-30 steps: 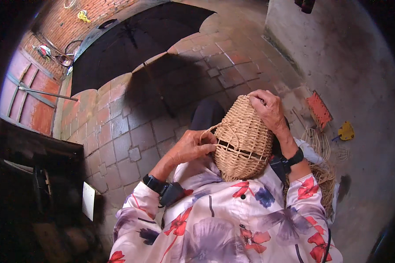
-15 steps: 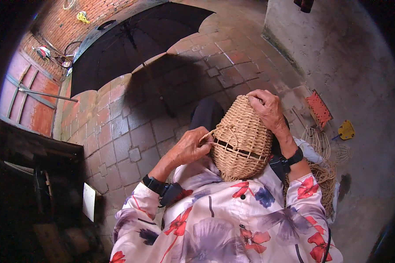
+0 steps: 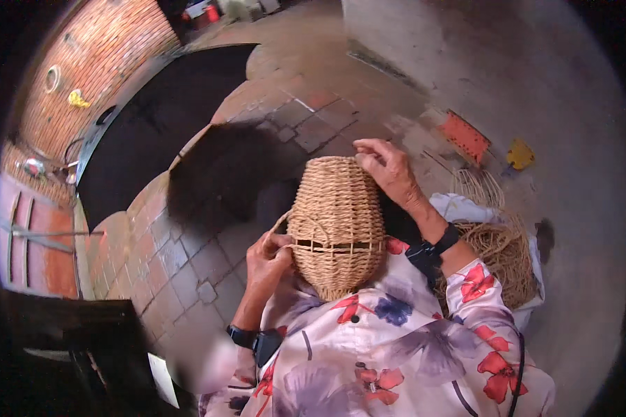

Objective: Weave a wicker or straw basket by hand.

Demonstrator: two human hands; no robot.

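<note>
A tan woven basket (image 3: 335,201) stands on end against my lap, its narrower end away from me. An open slot crossed by upright strands runs over its nearer part. At the slot's left end my left hand (image 3: 268,260) pinches a strand, and a loose loop of this cord (image 3: 279,221) curves up beside the weave. My right hand (image 3: 389,170) is at the far right corner, thumb against the edge and index finger bent above it. Its other fingers are partly hidden.
Coiled tan cord (image 3: 497,260) lies on white sacking to my right. Beyond it are a red slatted piece (image 3: 464,137) and a yellow object (image 3: 519,154). A large black umbrella (image 3: 163,118) stands open on the tiled floor, far left. A dark piece of furniture (image 3: 83,333) is nearer left.
The basket has swung more upright in view and sits further left, both hands moving with it. My right index finger has lifted off the basket's far end. The whole view has turned.
</note>
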